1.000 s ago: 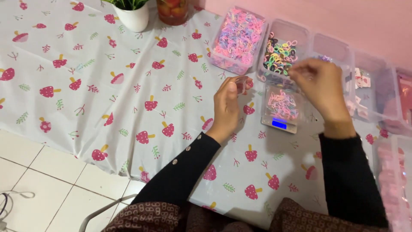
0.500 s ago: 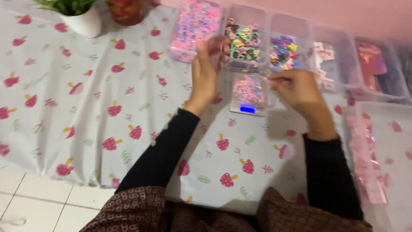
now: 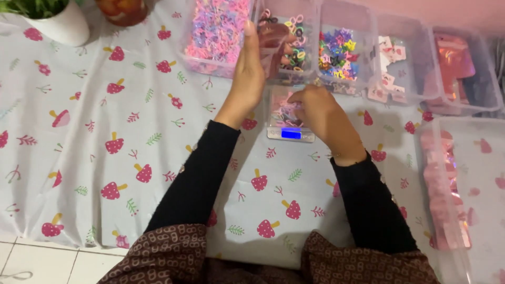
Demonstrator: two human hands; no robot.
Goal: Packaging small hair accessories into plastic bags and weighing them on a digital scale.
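Right hand (image 3: pixel 321 113) pinches small pastel clips from the heap on my little silver digital scale (image 3: pixel 290 117) at frame centre, while my left hand (image 3: pixel 251 71) holds a clear pink pouch (image 3: pixel 273 39) upright, so I judge slow, few-at-a-time lifts best.

The left hand (image 3: pixel 248 79) hid part of a small clear pouch (image 3: pixel 273 39), blurred at twelve o'clock. The right hand (image 3: pixel 321 117) covered the scale (image 3: pixel 290 131) pan's right side. The frame's top edge cut off the plant pot (image 3: pixel 62 23) and jar (image 3: pixel 123 9) at eleven o'clock. Box contents were too small to tell.
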